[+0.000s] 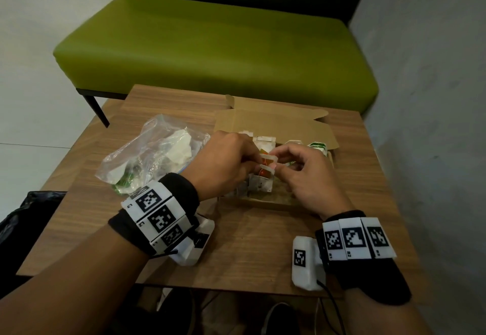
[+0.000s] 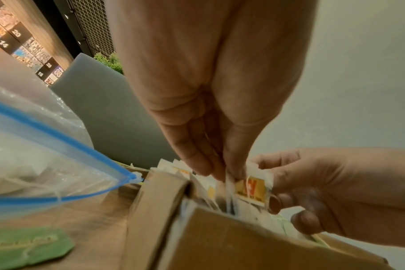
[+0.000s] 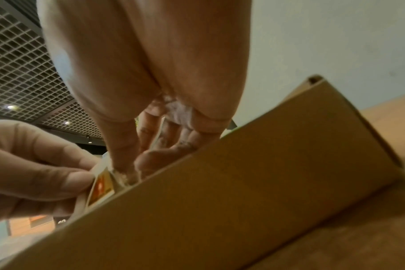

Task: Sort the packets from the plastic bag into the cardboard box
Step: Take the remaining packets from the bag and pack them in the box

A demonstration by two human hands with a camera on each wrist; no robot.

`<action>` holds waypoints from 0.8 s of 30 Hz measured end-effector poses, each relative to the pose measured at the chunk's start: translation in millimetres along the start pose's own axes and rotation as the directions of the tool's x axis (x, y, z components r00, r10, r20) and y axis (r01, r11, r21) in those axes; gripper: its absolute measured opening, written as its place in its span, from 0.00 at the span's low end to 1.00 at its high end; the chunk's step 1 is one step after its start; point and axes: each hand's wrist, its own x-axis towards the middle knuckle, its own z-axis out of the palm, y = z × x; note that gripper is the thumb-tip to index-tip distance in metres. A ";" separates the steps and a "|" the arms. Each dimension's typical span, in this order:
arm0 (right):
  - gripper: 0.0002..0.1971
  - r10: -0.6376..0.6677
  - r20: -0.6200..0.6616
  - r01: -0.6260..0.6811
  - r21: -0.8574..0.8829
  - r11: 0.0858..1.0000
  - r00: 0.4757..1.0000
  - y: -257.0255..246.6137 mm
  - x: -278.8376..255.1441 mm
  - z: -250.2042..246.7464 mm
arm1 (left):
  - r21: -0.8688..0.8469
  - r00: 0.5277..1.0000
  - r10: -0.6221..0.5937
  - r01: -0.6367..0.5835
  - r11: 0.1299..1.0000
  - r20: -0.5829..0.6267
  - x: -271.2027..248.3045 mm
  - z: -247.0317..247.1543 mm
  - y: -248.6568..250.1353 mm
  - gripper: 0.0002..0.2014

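An open cardboard box (image 1: 273,124) sits on the wooden table with several white packets standing in it. Both hands meet over its left half. My left hand (image 1: 231,161) pinches the tops of white packets (image 2: 227,184) in the box. My right hand (image 1: 297,169) pinches a white packet with an orange-yellow label (image 2: 251,190), seen also as the orange-labelled packet (image 3: 102,190) in the right wrist view. The clear plastic bag (image 1: 157,153) with a blue zip edge (image 2: 58,138) lies left of the box and holds more packets.
Green-labelled packets (image 1: 318,146) stand at the box's right end. A green packet (image 2: 26,246) lies on the table by the bag. A green bench (image 1: 210,53) stands beyond the table, a black bag (image 1: 21,219) at the left edge, a grey wall on the right.
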 end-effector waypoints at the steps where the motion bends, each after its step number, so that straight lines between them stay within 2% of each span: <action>1: 0.07 -0.007 -0.001 0.007 -0.010 1.000 1.000 0.6 0.3 0.0 | -0.002 1.000 -0.006 0.006 1.000 0.003 0.0 -0.6 0.0 0.06; 7: 0.06 -0.035 0.014 0.036 -0.065 0.997 0.999 0.9 1.7 3.4 | -0.014 0.999 -0.023 0.024 1.000 0.038 -1.2 0.8 2.8 0.05; 11: 0.08 0.029 -0.091 -0.033 -0.042 0.999 0.995 4.7 4.4 3.9 | -0.031 0.999 -0.048 0.049 0.998 0.019 -2.2 -1.8 5.8 0.03; 16: 0.04 0.139 -0.009 -0.139 0.028 0.990 0.990 1.8 6.7 9.0 | 0.020 0.995 -0.075 0.074 0.997 0.060 -4.0 -5.7 5.3 0.04; 24: 0.11 0.188 -0.088 -0.180 0.090 0.979 0.978 0.4 10.9 12.3 | 0.077 0.997 -0.076 0.074 0.994 0.027 -2.7 -2.7 5.6 0.04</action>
